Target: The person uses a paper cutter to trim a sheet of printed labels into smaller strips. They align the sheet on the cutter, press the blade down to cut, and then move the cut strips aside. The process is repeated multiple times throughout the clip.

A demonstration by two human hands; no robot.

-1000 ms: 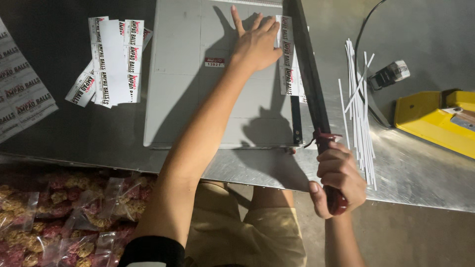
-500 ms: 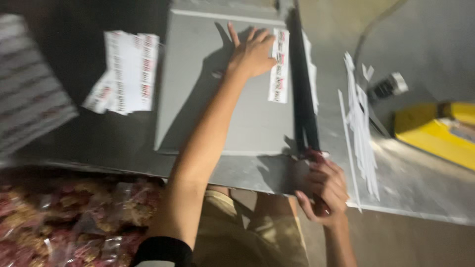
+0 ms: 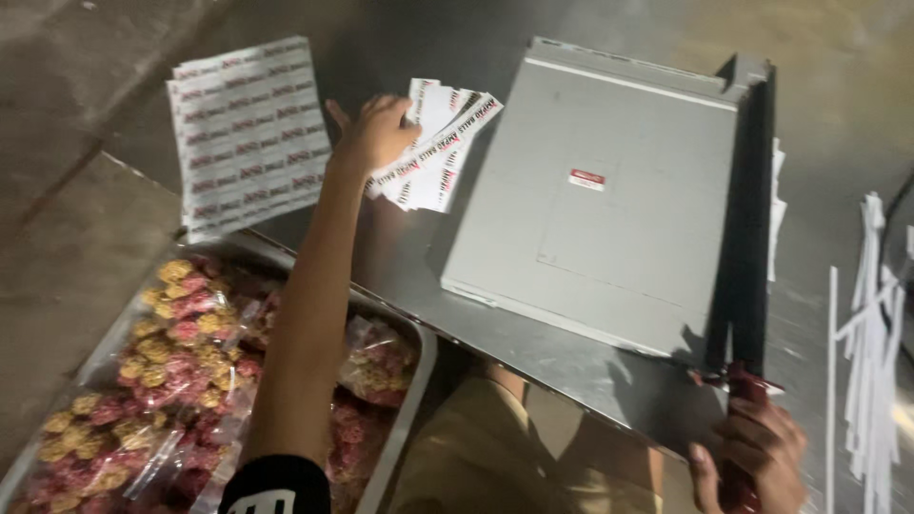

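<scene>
A grey paper cutter board [image 3: 609,200] lies on the metal table, its black blade arm [image 3: 752,219] lowered along the right edge. My right hand [image 3: 752,457] grips the red handle at the arm's near end. My left hand [image 3: 376,133] reaches out to the left of the board and rests on a fanned pile of cut label strips [image 3: 443,152], fingers curled over them. Further left lies a full uncut sheet of labels [image 3: 249,133].
A metal tray [image 3: 419,381] below the table edge holds several clear bags of pink and yellow snack balls [image 3: 181,352]. Thin white paper offcuts [image 3: 871,343] are scattered to the right of the cutter. My knees in tan trousers [image 3: 495,447] show under the table.
My left hand left the cutter board and swung left onto the pile of cut strips. The blade arm stays down with my right hand on its handle. The camera turned left.
</scene>
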